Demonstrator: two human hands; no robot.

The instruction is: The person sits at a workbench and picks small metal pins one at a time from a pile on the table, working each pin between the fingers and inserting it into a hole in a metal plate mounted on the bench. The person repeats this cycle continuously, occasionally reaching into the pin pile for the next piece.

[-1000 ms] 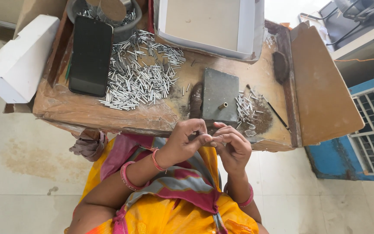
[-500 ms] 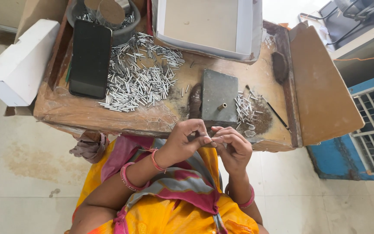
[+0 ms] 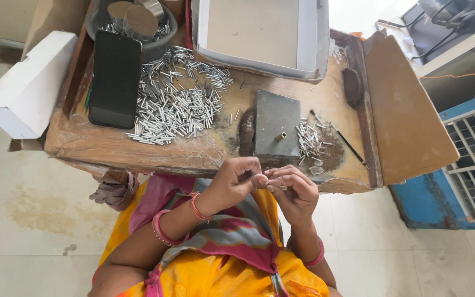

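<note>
My left hand (image 3: 236,181) and my right hand (image 3: 293,191) meet fingertip to fingertip just below the near edge of the low wooden table (image 3: 78,140). Between the fingertips they pinch a small thin piece, too small to make out. Just beyond the hands stands a grey metal block (image 3: 276,127) with a short brass peg (image 3: 281,136) on top. Right of the block lies a small heap of silver pins (image 3: 309,140). Farther left spreads a large pile of silver metal tubes (image 3: 174,104).
A black phone (image 3: 115,78) lies at the table's left. A white box (image 3: 26,85) sits off the left edge. An open white tray (image 3: 262,33) and a dark bowl (image 3: 133,25) of parts stand at the back. A brown board (image 3: 408,110) leans on the right.
Both hands stay together at the table's near edge, with only slight finger movement. The view has shifted a little.
</note>
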